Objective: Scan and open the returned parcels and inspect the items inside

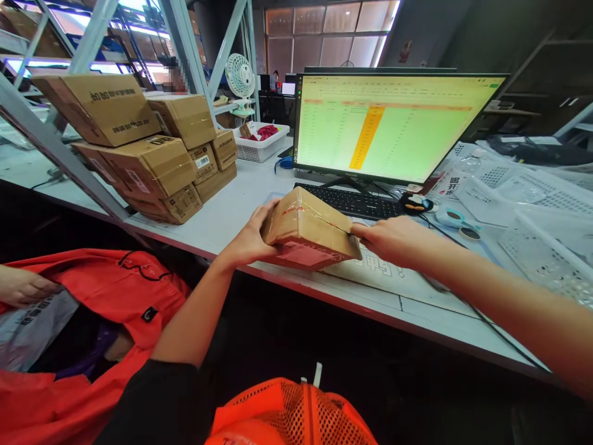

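Taped cardboard parcel (308, 235) gripped at both ends, left hand (250, 238) and right hand (393, 240) clamped on it, tilted above table (222, 219) near front edge, before keyboard (354, 201). Red label underneath, unreadable. Stacked boxes (139, 145) left.

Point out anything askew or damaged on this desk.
The stack of cardboard boxes at the desk's left is untidy, its top box tilted. The taped parcel held between left hand and right hand looks intact.
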A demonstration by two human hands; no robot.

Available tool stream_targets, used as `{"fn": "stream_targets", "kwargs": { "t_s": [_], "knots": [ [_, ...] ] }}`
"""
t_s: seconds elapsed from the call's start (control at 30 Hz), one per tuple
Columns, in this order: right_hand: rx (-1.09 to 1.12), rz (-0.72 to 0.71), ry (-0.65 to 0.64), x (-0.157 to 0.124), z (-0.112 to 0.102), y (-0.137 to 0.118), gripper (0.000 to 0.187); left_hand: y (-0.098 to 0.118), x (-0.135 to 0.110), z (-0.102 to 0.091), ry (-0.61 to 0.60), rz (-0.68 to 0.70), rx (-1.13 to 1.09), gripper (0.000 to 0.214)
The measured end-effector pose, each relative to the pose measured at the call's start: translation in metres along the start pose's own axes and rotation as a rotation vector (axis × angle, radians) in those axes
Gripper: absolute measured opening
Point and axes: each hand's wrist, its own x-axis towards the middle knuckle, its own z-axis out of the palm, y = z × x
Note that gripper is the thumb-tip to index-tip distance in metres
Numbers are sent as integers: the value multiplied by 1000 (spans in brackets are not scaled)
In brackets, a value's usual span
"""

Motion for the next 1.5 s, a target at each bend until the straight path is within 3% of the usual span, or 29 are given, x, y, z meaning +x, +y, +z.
{"fn": "stream_targets", "kwargs": {
  "t_s": [0.13,0.23,0.3,0.37,0.47,0.5,0.6,0.67,0.73,0.83,0.93,1.03,1.13,1.27,1.37,1.5],
  "knots": [
    [5,168,-185,-7,55,31,34,-41,10,1,-58,-12,-126,114],
    [122,300,-124,-3,91,23,38,-76,19,12,-170,-67,-237,111],
    [170,374,-68,2,112,3,46,-86,20,20,-255,-86,-271,117],
    [184,426,22,6,132,-19,50,-78,15,24,-157,-51,-186,126],
    [191,463,162,8,147,-34,46,-39,0,31,240,141,178,108],
    [215,467,202,8,145,-32,44,-24,-3,37,308,227,318,95],
    [413,446,429,10,117,-11,41,7,-2,66,283,410,642,70],
    [597,376,640,17,85,6,40,10,5,87,290,406,735,58],
    [735,233,744,26,54,13,40,3,10,103,334,345,755,47],
    [766,-20,635,42,21,6,43,-8,10,111,353,276,744,40],
    [599,-99,427,53,2,-12,42,-8,9,108,337,271,737,39],
    [370,-31,329,57,-12,-23,41,-5,10,106,331,273,733,39],
    [237,120,316,65,-23,-19,43,0,7,109,328,274,741,38],
    [384,315,274,95,-19,0,42,13,-4,105,294,315,777,41],
    [510,228,166,121,-5,11,40,34,6,87,147,278,827,43],
    [557,195,118,138,10,15,43,66,55,55,-221,175,818,45]
  ]
}}
